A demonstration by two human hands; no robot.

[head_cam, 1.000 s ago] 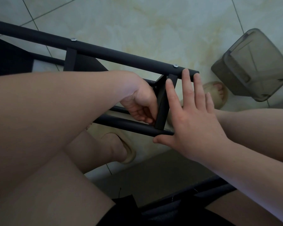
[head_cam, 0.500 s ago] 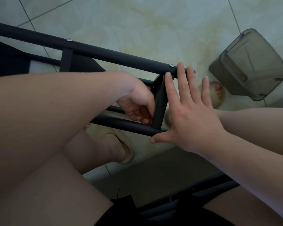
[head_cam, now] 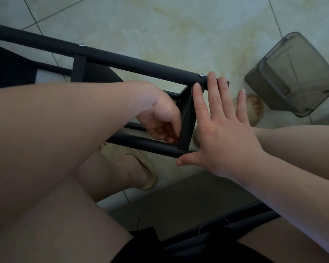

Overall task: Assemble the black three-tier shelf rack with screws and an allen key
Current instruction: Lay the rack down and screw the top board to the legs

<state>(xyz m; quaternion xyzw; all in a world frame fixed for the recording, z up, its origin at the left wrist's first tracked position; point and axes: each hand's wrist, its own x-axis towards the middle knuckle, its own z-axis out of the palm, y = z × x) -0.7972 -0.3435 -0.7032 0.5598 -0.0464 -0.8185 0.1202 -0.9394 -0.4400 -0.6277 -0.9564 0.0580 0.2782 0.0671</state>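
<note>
The black rack frame lies on its side above the tiled floor. Its upper tube (head_cam: 133,62) carries two silver screws, one near the right end (head_cam: 201,74) and one further left (head_cam: 81,44). A flat crossbar (head_cam: 187,118) joins it to the lower tube (head_cam: 146,144). My right hand (head_cam: 222,133) presses flat against the frame's end, fingertips on the upper tube, thumb by the lower tube. My left hand (head_cam: 160,118) is curled against the crossbar's lower inner side; what its fingers hold is hidden.
A smoky grey plastic container (head_cam: 292,73) lies on the floor at the right. My feet in beige slippers (head_cam: 141,168) are under the frame. A second crossbar (head_cam: 78,68) and a black panel (head_cam: 8,69) sit at the left. More black tubes (head_cam: 226,224) lie across my lap.
My right hand's fingertips have crept slightly further onto the upper tube's end. My left hand stays curled at the same joint.
</note>
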